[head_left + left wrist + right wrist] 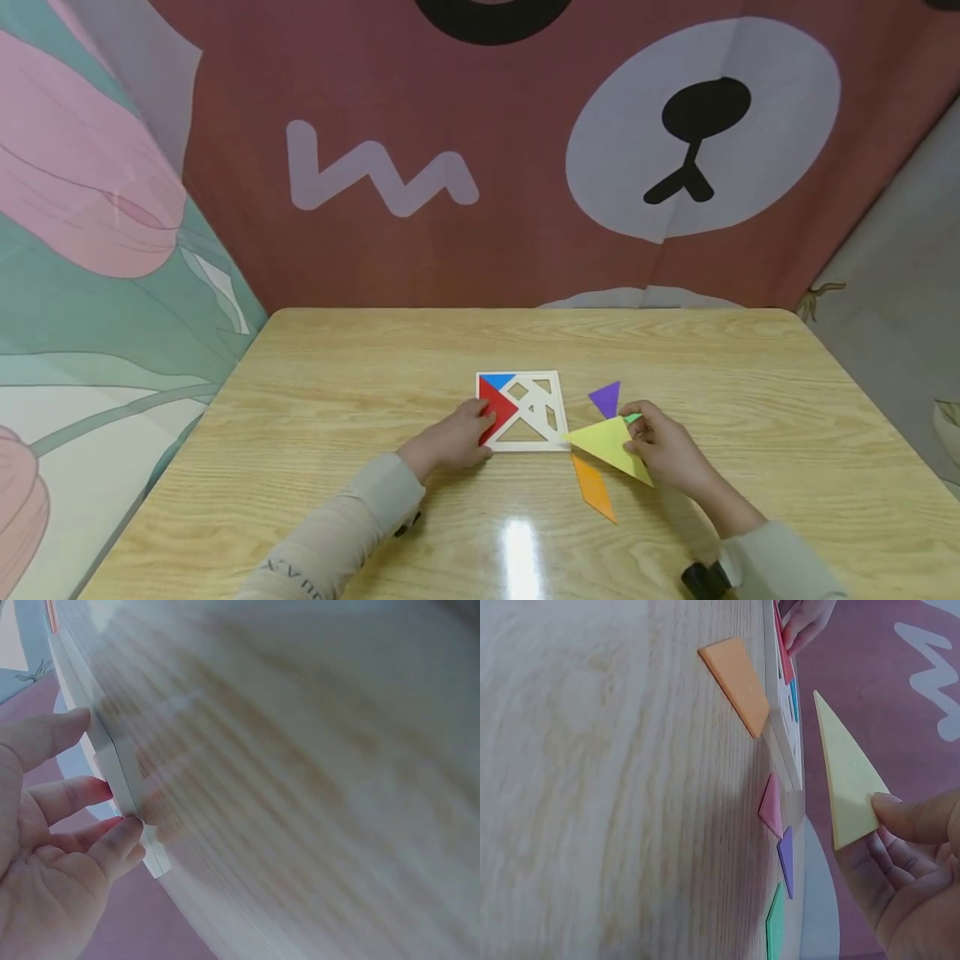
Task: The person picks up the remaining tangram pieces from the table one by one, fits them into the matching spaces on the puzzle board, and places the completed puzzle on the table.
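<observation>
My left hand [453, 437] holds the left side of a white tangram board [525, 447]; its fingers touch the board's edge and the red triangle [495, 408] lying in it. A blue triangle [495, 381] fills the board's upper left corner, and the other cut-outs show bare wood. Pinched between thumb and fingers of my right hand [667, 446] is a large yellow triangle [609, 443], raised above the table with its tip near the board's lower right corner.
Right of the board lie a purple triangle [606, 400], a pink piece [771, 808] and a green piece [775, 924], the last partly hidden by my right hand in the head view. An orange parallelogram [592, 490] lies nearer on the wooden table [337, 358]. A printed curtain [517, 250] hangs behind.
</observation>
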`<state>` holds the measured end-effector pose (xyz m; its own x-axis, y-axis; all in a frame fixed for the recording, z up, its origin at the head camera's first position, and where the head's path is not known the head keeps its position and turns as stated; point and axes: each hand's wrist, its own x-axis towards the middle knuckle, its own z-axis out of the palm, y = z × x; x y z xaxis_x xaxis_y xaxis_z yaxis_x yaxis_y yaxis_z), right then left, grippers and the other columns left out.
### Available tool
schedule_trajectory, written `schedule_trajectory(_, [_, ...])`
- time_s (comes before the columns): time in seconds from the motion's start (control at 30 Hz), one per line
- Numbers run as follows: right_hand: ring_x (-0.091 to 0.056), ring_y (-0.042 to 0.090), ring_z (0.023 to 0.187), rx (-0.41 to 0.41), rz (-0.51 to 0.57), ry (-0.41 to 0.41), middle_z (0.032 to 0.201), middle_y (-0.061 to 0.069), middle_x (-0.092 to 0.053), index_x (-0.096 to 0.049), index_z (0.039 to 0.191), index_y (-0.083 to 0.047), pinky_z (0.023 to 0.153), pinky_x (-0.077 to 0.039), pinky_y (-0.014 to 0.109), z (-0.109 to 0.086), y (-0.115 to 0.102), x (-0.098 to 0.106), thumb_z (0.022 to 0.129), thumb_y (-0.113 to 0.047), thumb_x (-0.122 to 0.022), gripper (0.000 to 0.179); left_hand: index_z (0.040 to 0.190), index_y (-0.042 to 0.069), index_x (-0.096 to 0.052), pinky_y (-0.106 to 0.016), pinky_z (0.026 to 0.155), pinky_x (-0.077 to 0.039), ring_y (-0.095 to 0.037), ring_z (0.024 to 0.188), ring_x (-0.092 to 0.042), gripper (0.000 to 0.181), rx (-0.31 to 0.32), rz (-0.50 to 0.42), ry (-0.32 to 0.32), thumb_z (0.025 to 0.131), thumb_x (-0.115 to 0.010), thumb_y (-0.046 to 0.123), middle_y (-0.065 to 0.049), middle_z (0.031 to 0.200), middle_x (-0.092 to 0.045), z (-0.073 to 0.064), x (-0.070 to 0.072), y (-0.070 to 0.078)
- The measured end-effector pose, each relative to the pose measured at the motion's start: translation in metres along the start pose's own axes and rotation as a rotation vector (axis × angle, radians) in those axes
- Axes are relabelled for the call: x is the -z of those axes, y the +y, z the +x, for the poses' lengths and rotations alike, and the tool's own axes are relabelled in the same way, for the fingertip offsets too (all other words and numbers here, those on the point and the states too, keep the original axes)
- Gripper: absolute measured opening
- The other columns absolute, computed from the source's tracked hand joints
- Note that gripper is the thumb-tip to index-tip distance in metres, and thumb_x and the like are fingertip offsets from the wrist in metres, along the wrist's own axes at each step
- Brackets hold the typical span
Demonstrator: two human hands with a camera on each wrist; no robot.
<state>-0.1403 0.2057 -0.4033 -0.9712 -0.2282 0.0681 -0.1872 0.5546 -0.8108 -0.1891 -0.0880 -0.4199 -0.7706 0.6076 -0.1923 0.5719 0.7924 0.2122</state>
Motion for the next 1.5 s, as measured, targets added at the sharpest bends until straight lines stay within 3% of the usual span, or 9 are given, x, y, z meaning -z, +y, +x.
schedule_trajectory(0.57, [-0.048,0.016,0.061,-0.013,0.018,-0.009,0.076,0.01,-0.047,-0.044,0.105,0.002,0.049,-0.042,0.023,0.014,-0.002,-0.011,0.077,0.012,-0.053,0.031,0.129,0.0,-0.039,-0.032,0.099,-0.024,-0.027,0.124,-0.024,0.055,0.019,-0.008,-0.006,0.083,-0.056,0.027,-0.015,0.136,-0.027,0.0,0.001,0.001])
schedule_trajectory(0.93, [-0.052,0.019,0.069,0.0,0.025,-0.021,0.08,0.01,-0.049,-0.045,0.106,0.003,0.057,-0.047,0.024,0.02,-0.004,-0.017,0.076,0.012,-0.054,0.032,0.128,0.0,-0.039,-0.031,0.099,-0.025,-0.026,0.123,-0.025,0.056,0.013,0.008,-0.006,0.083,-0.056,0.027,-0.016,0.134,-0.029,-0.002,0.003,0.002])
schedule_trajectory(1.5, [-0.052,0.02,0.071,0.059,-0.015,-0.015,0.081,0.008,-0.048,-0.048,0.104,0.002,0.059,-0.047,0.023,0.031,-0.005,-0.028,0.073,0.015,-0.056,0.034,0.129,0.001,-0.038,-0.031,0.099,-0.025,-0.025,0.123,-0.025,0.055,0.029,0.006,-0.015,0.083,-0.056,0.027,-0.014,0.135,-0.028,-0.002,0.003,0.003])
